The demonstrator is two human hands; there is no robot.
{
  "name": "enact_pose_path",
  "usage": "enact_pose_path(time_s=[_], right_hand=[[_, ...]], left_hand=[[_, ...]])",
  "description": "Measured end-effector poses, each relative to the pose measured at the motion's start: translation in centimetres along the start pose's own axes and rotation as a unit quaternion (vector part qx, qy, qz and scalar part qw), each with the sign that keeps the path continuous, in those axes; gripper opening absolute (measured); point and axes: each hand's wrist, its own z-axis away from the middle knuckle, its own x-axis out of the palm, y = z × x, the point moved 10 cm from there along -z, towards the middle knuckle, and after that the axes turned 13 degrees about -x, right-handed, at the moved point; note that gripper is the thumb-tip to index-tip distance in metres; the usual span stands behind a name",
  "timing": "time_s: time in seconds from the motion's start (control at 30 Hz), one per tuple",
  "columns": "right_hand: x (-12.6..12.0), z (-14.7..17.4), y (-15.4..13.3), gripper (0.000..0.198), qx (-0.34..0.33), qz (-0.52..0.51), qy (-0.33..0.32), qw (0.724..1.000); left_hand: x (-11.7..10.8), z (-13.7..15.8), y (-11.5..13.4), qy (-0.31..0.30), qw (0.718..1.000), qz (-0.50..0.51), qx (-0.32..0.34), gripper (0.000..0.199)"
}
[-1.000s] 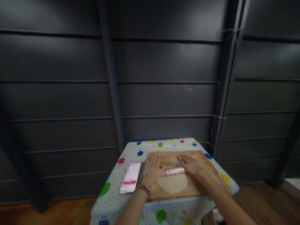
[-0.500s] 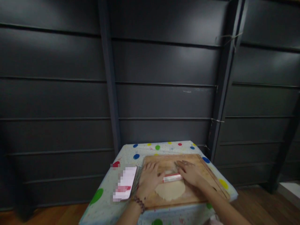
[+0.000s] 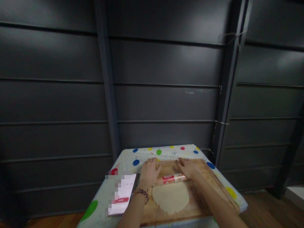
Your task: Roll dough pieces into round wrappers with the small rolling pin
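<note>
A sheet of flattened dough (image 3: 170, 198) lies on the wooden board (image 3: 175, 218) in front of me. Across its far edge sits a rolling pin (image 3: 168, 179) with a red and white label. My left hand (image 3: 150, 172) is over the pin's left end, fingers stretched forward past it. At the other end my right hand (image 3: 188, 167) rests with its fingers extended and spread. Both hands press flat on the pin rather than wrapping round it, and they hide its ends.
A phone (image 3: 124, 193) with a bright, partly blurred screen lies left of the board. Beneath everything is a white tablecloth with coloured dots (image 3: 129, 155). A dark panelled wall (image 3: 166, 104) stands behind the table.
The rolling pin has rolled away from me toward the dough's far edge, its label turned to show a red patch. Both hands have moved forward with it, uncovering more dough.
</note>
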Motion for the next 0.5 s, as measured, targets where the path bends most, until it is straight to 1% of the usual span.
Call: enact_pose_path(time_s=[0.13, 0.2, 0.27, 0.33, 0.4, 0.5], right_hand=[[0.2, -0.7, 0.5, 0.053, 0.010, 0.009, -0.004, 1.000], [0.1, -0.8, 0.2, 0.050, -0.004, 0.013, -0.006, 1.000], [0.0, -0.5, -0.7, 0.046, -0.037, 0.018, -0.011, 0.999], [0.1, 0.2, -1.7, 0.044, -0.074, 0.022, -0.021, 0.997], [0.3, 1.5, -2.6, 0.047, -0.105, 0.026, -0.031, 0.994], [0.2, 4.0, -3.4, 0.051, -0.128, 0.023, -0.013, 0.991]], left_hand=[[-0.1, -0.8, -0.3, -0.002, 1.000, -0.007, -0.014, 0.023], [0.1, -0.9, -0.5, -0.007, 1.000, -0.010, -0.020, 0.024], [0.3, -0.7, -0.6, -0.012, 1.000, -0.011, -0.024, 0.027], [0.5, -0.2, -0.6, -0.016, 0.999, -0.013, -0.026, 0.031], [0.6, 0.8, -0.6, -0.018, 0.999, -0.015, -0.024, 0.036], [0.9, 2.9, 0.2, -0.022, 1.000, -0.016, 0.010, 0.038]])
